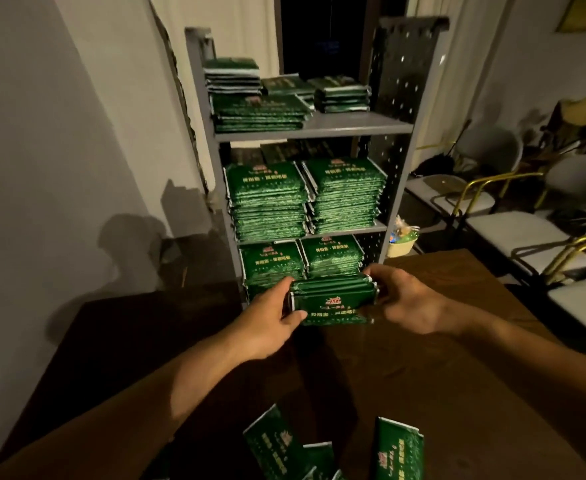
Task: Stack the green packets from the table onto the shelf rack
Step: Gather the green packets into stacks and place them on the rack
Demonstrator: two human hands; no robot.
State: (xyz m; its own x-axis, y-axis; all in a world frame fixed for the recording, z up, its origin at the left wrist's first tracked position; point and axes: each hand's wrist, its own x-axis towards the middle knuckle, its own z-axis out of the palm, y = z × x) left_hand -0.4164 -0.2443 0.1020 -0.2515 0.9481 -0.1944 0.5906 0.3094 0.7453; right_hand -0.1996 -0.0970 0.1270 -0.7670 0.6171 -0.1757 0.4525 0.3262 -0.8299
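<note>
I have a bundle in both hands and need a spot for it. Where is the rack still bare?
The top shelf has a bare strip at its front right, beside the low front stack and before the right rear stack. The middle shelf's stacks and the bottom stacks fill their width.

Glossy foil-like green packets [333,299], matt grey metal shelf rack [314,128], dark smooth wooden table [423,358]
</note>
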